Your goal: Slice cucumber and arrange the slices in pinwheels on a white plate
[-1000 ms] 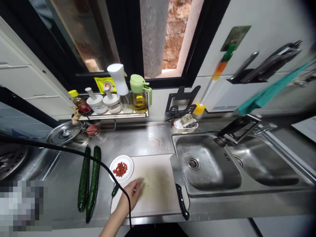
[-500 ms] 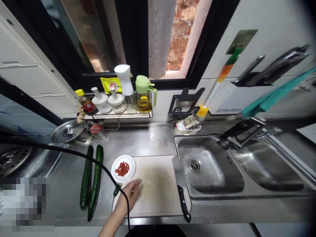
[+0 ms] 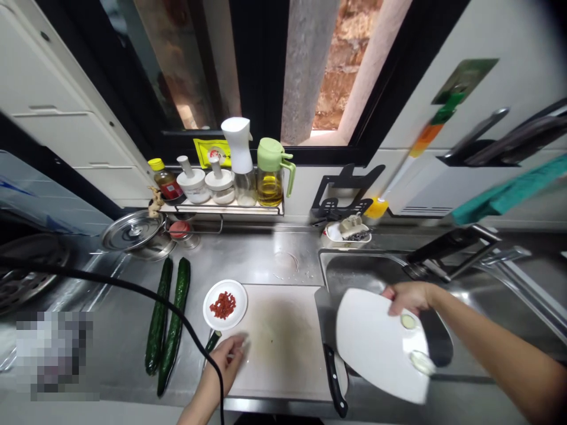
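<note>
A white, square-cornered plate [image 3: 376,345] bearing pale green slices [image 3: 408,321] is gripped by the right hand [image 3: 411,296], partly over the steel sink [image 3: 352,268]; the left hand [image 3: 227,359] is curled over the beige rectangular board [image 3: 287,369]; whether anything is gripped there cannot be told.

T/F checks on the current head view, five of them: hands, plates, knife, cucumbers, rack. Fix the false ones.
1. The right hand holds a large white plate. True.
2. The left hand holds the knife. False: the knife lies at the right edge of the cutting board.
3. The small round plate is heaped with green slices. False: it holds small red pieces.
4. Two long cucumbers lie left of the board. True.
5. The green-lidded jug stands in the sink. False: it is on the rack by the window.
</note>
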A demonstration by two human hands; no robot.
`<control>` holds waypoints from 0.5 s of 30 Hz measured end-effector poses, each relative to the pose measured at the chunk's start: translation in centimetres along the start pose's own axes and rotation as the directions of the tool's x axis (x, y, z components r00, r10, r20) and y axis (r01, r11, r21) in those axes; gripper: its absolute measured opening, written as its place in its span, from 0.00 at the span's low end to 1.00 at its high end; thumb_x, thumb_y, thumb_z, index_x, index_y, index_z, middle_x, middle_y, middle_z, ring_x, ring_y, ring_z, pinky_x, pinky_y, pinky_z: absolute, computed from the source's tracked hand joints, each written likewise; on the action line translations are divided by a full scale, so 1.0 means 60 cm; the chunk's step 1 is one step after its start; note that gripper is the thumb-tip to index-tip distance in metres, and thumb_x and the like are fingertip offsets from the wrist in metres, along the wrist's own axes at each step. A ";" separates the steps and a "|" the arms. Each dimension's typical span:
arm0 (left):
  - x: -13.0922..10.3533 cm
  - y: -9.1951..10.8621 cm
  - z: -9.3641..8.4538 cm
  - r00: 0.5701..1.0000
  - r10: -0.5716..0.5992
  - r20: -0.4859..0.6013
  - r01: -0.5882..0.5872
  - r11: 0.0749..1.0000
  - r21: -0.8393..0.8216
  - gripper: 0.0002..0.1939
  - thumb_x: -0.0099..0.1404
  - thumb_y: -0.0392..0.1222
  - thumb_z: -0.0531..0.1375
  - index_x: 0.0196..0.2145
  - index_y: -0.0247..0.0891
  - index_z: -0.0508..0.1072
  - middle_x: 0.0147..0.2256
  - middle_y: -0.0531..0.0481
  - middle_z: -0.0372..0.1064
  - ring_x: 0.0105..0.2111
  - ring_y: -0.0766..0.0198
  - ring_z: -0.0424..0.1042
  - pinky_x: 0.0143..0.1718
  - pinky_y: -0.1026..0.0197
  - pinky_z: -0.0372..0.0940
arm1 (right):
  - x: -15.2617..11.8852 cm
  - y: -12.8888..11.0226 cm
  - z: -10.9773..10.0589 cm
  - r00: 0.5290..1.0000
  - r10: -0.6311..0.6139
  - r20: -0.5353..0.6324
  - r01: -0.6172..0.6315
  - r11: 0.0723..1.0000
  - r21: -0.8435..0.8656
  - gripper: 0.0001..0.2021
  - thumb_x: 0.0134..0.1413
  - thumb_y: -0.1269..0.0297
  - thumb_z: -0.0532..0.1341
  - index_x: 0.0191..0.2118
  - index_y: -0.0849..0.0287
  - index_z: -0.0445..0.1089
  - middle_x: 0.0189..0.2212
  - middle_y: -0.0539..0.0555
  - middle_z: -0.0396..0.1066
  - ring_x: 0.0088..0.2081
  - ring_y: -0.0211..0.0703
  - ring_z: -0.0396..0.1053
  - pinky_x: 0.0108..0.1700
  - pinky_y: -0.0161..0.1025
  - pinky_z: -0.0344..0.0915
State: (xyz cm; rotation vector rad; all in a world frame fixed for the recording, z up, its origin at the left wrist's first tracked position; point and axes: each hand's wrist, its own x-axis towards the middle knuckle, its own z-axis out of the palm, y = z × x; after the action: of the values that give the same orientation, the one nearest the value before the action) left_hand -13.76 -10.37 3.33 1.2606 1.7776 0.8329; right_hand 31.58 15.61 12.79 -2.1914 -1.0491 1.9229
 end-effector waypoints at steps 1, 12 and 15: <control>-0.001 -0.002 0.000 1.000 -0.002 -0.008 0.002 1.000 -0.001 0.16 0.62 0.49 0.55 0.40 0.37 0.75 0.37 0.44 0.75 0.33 0.62 0.73 0.32 0.64 0.70 | 0.015 -0.018 0.014 0.997 0.001 0.080 -0.002 1.000 0.014 0.08 0.33 0.87 0.62 0.25 0.73 0.72 0.20 0.63 0.73 0.16 0.36 0.68 0.21 0.28 0.60; -0.002 -0.014 0.001 0.998 -0.047 0.035 0.047 0.999 -0.012 0.15 0.63 0.49 0.55 0.41 0.39 0.74 0.38 0.45 0.75 0.36 0.62 0.74 0.33 0.66 0.69 | 0.184 -0.101 0.224 0.959 -0.237 0.158 0.164 0.913 0.374 0.18 0.51 0.78 0.61 0.48 0.62 0.68 0.34 0.59 0.77 0.28 0.41 0.74 0.36 0.40 0.72; -0.007 -0.011 0.004 0.997 -0.081 0.011 0.081 0.997 -0.007 0.16 0.63 0.50 0.54 0.41 0.39 0.74 0.38 0.44 0.74 0.36 0.62 0.74 0.34 0.66 0.69 | 0.216 -0.108 0.264 0.966 -0.217 0.142 0.144 0.905 0.400 0.18 0.54 0.76 0.61 0.51 0.61 0.65 0.33 0.56 0.76 0.24 0.37 0.72 0.32 0.38 0.72</control>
State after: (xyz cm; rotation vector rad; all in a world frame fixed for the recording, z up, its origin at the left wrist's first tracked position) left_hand -13.74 -10.93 2.75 1.1783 1.8031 0.7846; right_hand 14.52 20.93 0.91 -1.6729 -0.7717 2.0628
